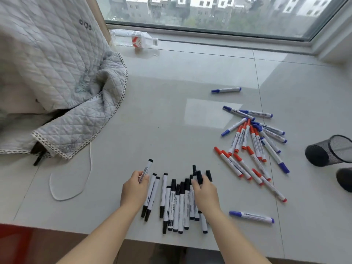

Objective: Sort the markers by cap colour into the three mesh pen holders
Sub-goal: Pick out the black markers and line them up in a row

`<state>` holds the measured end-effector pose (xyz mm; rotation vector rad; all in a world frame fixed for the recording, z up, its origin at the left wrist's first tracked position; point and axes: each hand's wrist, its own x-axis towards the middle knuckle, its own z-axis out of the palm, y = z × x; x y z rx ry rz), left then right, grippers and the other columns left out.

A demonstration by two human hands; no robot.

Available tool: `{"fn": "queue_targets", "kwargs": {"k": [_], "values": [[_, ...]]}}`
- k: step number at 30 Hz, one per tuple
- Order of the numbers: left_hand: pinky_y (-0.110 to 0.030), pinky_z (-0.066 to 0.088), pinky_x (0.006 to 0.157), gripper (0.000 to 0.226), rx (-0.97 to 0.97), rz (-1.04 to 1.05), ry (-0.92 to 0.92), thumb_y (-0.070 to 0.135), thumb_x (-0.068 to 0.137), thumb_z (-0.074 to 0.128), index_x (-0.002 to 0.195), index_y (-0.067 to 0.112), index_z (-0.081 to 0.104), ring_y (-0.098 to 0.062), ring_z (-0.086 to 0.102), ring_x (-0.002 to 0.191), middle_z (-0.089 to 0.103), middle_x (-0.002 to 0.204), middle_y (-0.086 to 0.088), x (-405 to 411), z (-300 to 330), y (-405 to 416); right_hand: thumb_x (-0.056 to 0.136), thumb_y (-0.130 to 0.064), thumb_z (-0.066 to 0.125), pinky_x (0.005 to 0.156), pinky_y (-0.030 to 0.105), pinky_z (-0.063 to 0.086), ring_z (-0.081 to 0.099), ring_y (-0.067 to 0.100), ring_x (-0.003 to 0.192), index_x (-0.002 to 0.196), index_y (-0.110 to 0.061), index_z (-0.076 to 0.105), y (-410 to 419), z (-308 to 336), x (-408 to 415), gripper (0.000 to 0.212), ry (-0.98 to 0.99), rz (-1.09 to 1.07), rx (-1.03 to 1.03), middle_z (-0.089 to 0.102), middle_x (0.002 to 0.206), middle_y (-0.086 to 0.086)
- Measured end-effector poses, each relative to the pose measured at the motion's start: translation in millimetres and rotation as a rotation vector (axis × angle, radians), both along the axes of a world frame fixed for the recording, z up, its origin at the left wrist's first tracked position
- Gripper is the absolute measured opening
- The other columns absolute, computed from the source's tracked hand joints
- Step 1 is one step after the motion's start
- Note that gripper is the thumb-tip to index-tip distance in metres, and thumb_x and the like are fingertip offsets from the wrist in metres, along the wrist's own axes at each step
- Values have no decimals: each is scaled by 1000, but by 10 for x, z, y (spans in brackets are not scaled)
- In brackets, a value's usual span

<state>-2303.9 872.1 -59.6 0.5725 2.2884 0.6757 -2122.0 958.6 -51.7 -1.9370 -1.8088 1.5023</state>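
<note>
Hands (pixel 136 185) cover black markers (pixel 176 202); mesh holder (pixel 329 149) cropped right.

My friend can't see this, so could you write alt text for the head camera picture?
Two bare hands gather black-capped markers on a pale tiled ledge: the left hand holds one, the right hand grips a few. Red and blue markers lie mixed to the right, beside a tipped mesh holder.
</note>
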Motion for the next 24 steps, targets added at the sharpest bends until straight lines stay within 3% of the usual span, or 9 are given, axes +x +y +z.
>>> {"fn": "queue_targets", "kwargs": {"k": [3, 7, 11, 15, 20, 22, 24], "values": [[-29, 37, 63, 22, -75, 10, 2, 34, 93, 46, 98, 16, 57, -18, 53, 78, 61, 91, -2, 14, -79, -213, 95, -30, 44, 71, 32, 45, 56, 16, 81, 104, -13, 53, -231, -29, 2, 21, -48, -27, 11, 58, 88, 0], [-29, 38, 71, 26, -156, 6, 47, 36, 93, 46, 99, 15, 59, -20, 51, 85, 56, 102, -4, 32, -179, -391, 95, -27, 47, 80, 27, 45, 57, 17, 100, 137, -15, 34, -519, -60, -141, 46, 9, -14, -24, 59, 111, 3], [-27, 39, 68, 25, -143, -42, 83, 36, 92, 47, 105, 18, 58, -17, 52, 86, 55, 106, -1, 49, -287, -484, 93, -23, 50, 84, 27, 45, 54, 13, 92, 141, -22, 29, -759, -143, -460, 53, 71, 44, 27, 47, 103, -7], [-29, 45, 75, 28, -73, -70, 86, 32, 89, 53, 114, 20, 54, -15, 56, 93, 53, 112, 2, 32, -351, -486, 93, -19, 50, 83, 16, 35, 43, 4, 98, 142, -20, 26, -914, -241, -739, 55, 80, 60, 127, 41, 127, -4], [-29, 47, 87, 43, -30, -131, 48, 34, 91, 51, 132, 21, 44, -12, 55, 107, 45, 122, 3, 59, -397, -546, 89, -11, 54, 92, 28, 43, 44, 18, 112, 141, -13, 28, -987, -315, -836, 58, 24, 108, 259, 36, 129, 6], [-25, 44, 82, 44, -8, -154, 28, 34, 91, 51, 133, 24, 43, -11, 55, 105, 44, 120, 4, 75, -409, -570, 85, -8, 60, 97, 36, 44, 46, 25, 116, 137, -8, 36, -991, -309, -811, 57, 9, 206, 370, 41, 131, 12], [-25, 43, 80, 43, 1, -174, 14, 33, 90, 52, 133, 27, 44, -11, 56, 102, 44, 116, 5, 74, -414, -574, 78, -13, 70, 94, 43, 49, 53, 33, 115, 129, -4, 50, -985, -357, -770, 56, -136, 358, 550, 53, 127, 17]]}}
